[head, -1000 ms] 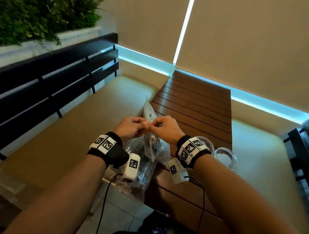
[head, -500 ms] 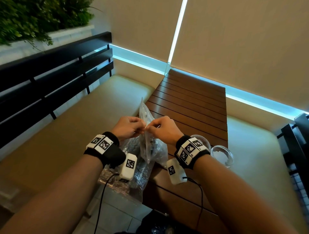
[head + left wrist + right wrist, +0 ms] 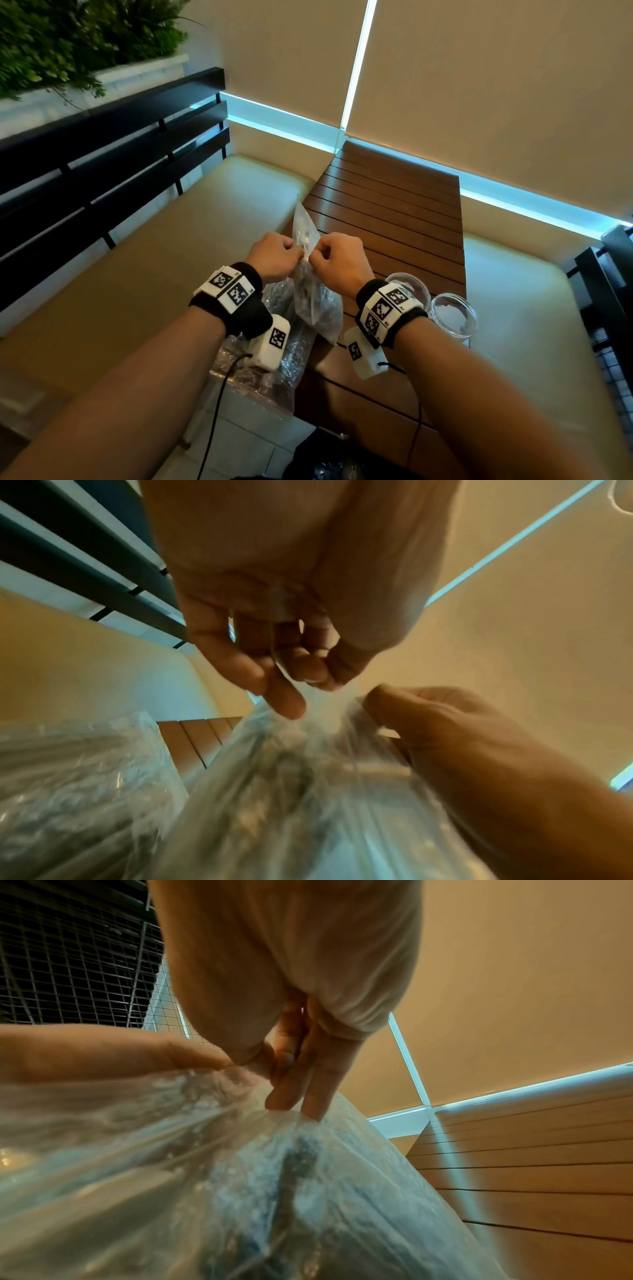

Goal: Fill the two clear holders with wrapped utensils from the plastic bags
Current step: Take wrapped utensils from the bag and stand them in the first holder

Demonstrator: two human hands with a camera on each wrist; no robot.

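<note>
A slatted wooden desk [image 3: 394, 212] runs up the frame's middle. At centre, the left hand [image 3: 274, 255] and right hand [image 3: 337, 262] pinch the upright plastic bag's [image 3: 313, 298] neck, likely to open it; two clear holders [image 3: 452, 317] wait empty at right.

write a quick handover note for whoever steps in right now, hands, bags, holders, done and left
Left hand: pinching the neck of the upright plastic bag.
Right hand: pinching the same neck from the other side; the bag looks not yet open.
Second bag: lying at the near left edge of the wooden table, under the left wrist.
Two clear holders: standing side by side on the table's right edge, by the right wrist; no utensils seen inside.
Done: nothing filled.
Left: open the bag, load both holders.
</note>
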